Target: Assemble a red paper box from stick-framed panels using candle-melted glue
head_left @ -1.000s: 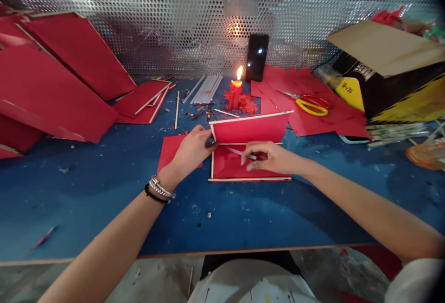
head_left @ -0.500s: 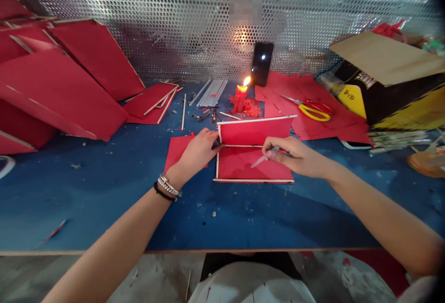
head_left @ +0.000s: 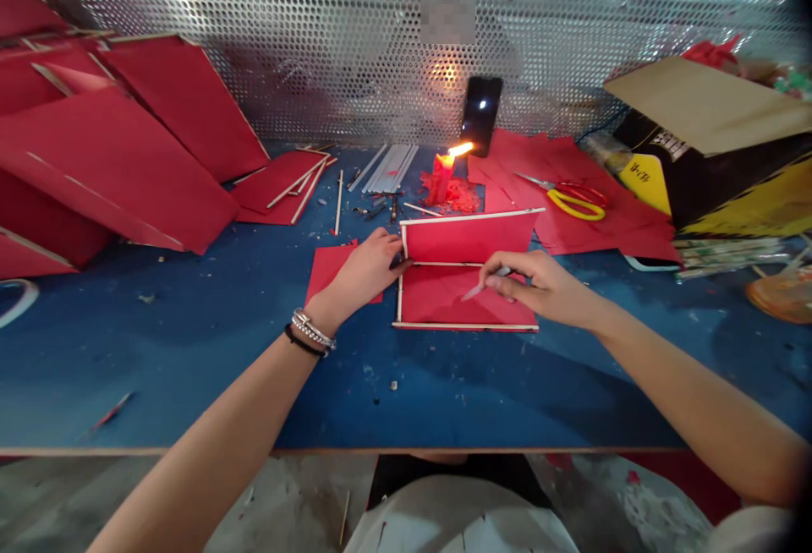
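A red paper panel edged with pale thin sticks (head_left: 444, 299) lies before me, its back part raised along a stick across the middle. My left hand (head_left: 375, 264) has its fingers and thumb pinched at the panel's left edge. In my right hand (head_left: 529, 282) is a whitish glue stick (head_left: 473, 292), held between thumb and fingers with its tip pointing down over the panel. The panel's right edge is partly hidden by that hand. A loose red paper sheet (head_left: 325, 270) lies under my left wrist. Behind the panel burns a red candle (head_left: 439, 181).
Glue sticks (head_left: 392, 169) lie at the back beside the candle. Yellow-handled scissors (head_left: 574, 202) rest on red sheets (head_left: 628, 227) at right. A phone (head_left: 480, 113) leans on the perforated metal screen. Red panels (head_left: 114, 164) are stacked at left. A black-and-yellow box (head_left: 716, 156) stands far right.
The candle flame now leans further right. Both hands keep nearly the same place and grip; the whole view has shifted slightly.
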Action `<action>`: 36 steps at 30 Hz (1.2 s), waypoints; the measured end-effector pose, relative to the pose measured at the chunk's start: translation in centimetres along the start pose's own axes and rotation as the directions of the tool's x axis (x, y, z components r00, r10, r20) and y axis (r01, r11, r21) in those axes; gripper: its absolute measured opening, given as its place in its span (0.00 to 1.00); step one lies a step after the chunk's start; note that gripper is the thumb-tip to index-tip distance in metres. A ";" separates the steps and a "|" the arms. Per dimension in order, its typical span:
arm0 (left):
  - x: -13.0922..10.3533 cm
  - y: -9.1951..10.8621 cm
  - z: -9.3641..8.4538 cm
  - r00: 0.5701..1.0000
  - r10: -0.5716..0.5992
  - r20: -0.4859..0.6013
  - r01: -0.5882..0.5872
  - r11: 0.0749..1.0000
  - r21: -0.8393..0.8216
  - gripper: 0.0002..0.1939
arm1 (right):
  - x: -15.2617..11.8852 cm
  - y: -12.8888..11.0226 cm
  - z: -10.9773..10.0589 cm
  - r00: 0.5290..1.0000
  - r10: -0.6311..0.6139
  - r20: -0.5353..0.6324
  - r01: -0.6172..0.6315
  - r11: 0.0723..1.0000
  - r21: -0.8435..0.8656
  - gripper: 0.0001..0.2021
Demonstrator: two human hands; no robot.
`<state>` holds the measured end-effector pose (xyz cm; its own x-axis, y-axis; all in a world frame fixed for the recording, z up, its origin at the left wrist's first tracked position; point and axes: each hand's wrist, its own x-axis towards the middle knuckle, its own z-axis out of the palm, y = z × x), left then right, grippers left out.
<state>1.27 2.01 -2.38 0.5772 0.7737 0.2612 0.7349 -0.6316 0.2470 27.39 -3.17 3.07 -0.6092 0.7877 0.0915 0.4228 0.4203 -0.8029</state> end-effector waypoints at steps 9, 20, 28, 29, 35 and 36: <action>-0.1 0.2 -0.2 0.997 -0.024 -0.069 0.023 1.000 -0.017 0.08 | 0.7 -0.4 -1.1 0.975 -0.116 -0.191 0.075 0.975 -0.208 0.18; 0.2 0.4 -0.4 0.999 -0.030 -0.040 0.029 1.000 -0.003 0.09 | 3.4 -1.4 1.7 0.989 0.101 0.106 0.004 0.705 -0.709 0.20; 0.1 0.5 -0.3 0.998 -0.064 -0.017 0.065 0.998 0.004 0.10 | 4.2 -1.0 2.4 0.982 0.126 0.144 0.019 0.685 -0.728 0.21; 0.2 0.6 -0.3 0.997 -0.070 -0.013 0.070 0.998 0.001 0.10 | 4.2 -1.1 2.5 0.981 0.125 0.150 0.026 0.677 -0.736 0.21; 0.0 0.9 -0.4 0.993 -0.121 -0.010 0.120 0.992 -0.024 0.08 | 4.1 -1.5 2.9 0.977 0.107 0.187 0.084 0.608 -0.790 0.21; 0.0 0.9 -0.4 0.991 -0.131 -0.008 0.130 0.991 -0.033 0.08 | 4.1 -1.5 3.0 0.977 0.101 0.187 0.092 0.594 -0.799 0.21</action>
<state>1.81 1.38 -1.80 0.4733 0.8491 0.2345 0.7918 -0.5267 0.3093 22.23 -1.91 2.90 -0.6783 0.7277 -0.1017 0.7314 0.6820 0.0020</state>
